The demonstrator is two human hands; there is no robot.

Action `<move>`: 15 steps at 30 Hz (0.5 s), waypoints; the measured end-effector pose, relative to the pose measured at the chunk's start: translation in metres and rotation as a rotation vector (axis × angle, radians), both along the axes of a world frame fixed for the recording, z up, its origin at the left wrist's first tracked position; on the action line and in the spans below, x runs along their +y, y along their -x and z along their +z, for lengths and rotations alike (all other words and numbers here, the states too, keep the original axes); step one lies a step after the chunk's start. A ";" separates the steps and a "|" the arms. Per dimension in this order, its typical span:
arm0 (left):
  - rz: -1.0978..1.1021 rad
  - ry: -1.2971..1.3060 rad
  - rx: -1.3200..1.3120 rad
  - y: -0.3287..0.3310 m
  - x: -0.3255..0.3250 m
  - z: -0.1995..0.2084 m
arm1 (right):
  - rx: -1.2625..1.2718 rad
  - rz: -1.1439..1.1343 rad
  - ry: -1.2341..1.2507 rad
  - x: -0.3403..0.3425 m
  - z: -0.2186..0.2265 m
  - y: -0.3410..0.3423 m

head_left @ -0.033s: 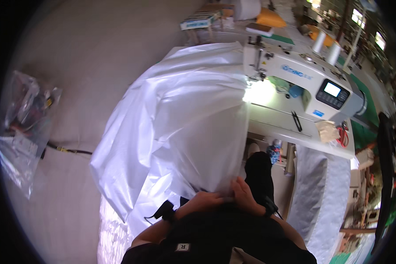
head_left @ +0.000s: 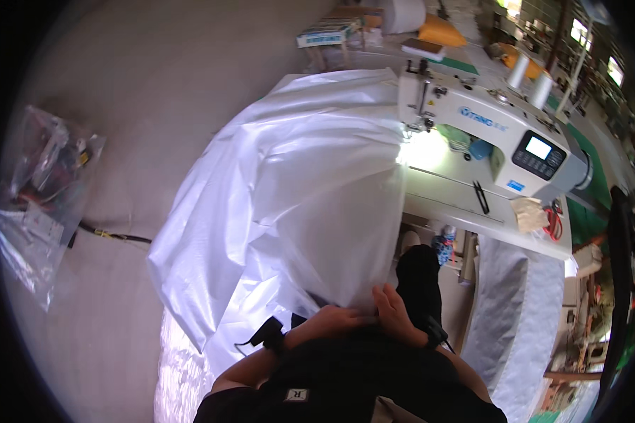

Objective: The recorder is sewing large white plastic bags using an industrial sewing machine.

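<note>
White sheet drapes off tabletop by sewing m/c; L hand & R hand, fingers curled, both hands gripping near edge.

Fingertips of my left hand blur into the sheet; glare at the machine hides the needle; I cannot identify the contents of the bag.

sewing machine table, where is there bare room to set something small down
The tabletop has a bare patch between the silvery sheet and the black tweezer-like tool. It is crowded at the right, with a tan scrap and red-handled scissors; the sheet covers the left.
</note>
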State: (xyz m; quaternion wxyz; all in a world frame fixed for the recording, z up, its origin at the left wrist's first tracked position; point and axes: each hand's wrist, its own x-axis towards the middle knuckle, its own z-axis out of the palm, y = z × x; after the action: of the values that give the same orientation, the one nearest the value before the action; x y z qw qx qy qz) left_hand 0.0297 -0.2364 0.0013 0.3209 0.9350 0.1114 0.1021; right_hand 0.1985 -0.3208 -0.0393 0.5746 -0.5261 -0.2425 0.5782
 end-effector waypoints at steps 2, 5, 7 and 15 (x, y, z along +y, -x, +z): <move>-0.242 0.099 0.055 0.000 0.011 -0.007 | -0.323 0.012 -0.068 0.002 0.000 0.001; 0.115 -0.195 -0.096 0.009 0.051 -0.020 | -0.289 0.022 -0.063 0.004 -0.006 0.002; 0.822 -0.567 -0.287 0.018 0.094 -0.030 | -0.317 0.050 0.009 0.003 -0.012 -0.001; 1.027 -0.600 -0.285 0.110 0.219 -0.031 | -1.190 0.333 0.270 0.014 0.018 -0.041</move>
State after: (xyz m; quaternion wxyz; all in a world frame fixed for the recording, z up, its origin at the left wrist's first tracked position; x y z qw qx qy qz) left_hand -0.0804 -0.0172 -0.0294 -0.0351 0.7885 0.4702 0.3949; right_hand 0.2391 -0.3067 -0.0210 0.1721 -0.7807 -0.5239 0.2941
